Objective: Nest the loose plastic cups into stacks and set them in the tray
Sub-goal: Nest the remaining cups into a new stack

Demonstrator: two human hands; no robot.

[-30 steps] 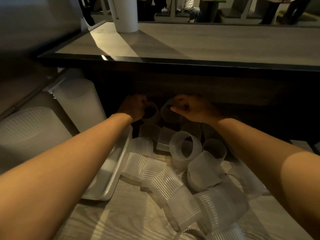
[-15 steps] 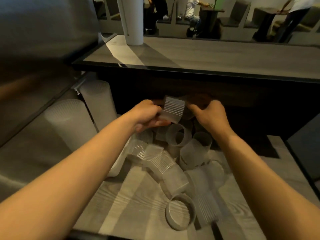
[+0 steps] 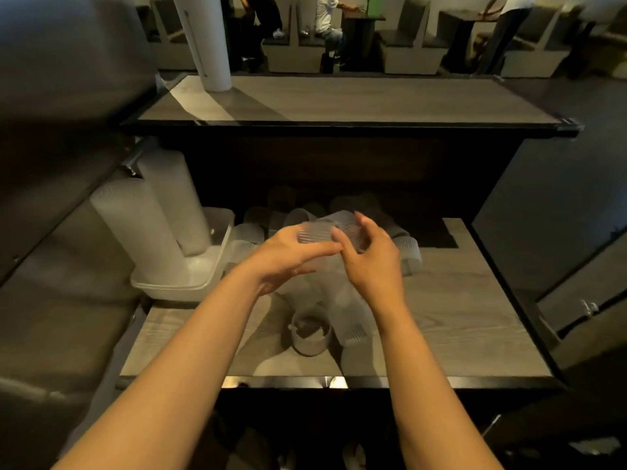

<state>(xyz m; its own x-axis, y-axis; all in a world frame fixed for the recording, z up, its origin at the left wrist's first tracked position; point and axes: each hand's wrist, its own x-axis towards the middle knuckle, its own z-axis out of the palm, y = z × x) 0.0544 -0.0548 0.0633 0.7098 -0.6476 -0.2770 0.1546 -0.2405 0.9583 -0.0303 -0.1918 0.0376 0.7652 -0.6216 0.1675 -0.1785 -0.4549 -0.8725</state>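
Both hands have pulled back from under the dark upper shelf and now meet above the pale wood-grain lower shelf (image 3: 458, 317). Compared with a second ago, the view sits higher and farther back. The left hand (image 3: 288, 256) holds a clear ribbed plastic cup (image 3: 314, 234), thumb stretched along its near side and fingers curled beneath it. The right hand (image 3: 368, 257) grips a second clear ribbed cup (image 3: 349, 223) just beside the first, fingers spread round its wall; the two cups touch or overlap, though blur hides whether one sits inside the other. Below the hands, loose translucent cups (image 3: 310, 334) lie scattered on the shelf, some on their sides, more in shadow at the back. At the shelf's left edge stands a shallow translucent plastic tray (image 3: 183, 286) holding two tall nested cup stacks (image 3: 139, 228), both leaning left. A white round post (image 3: 210, 42) stands on the upper wood-topped counter (image 3: 373, 100).
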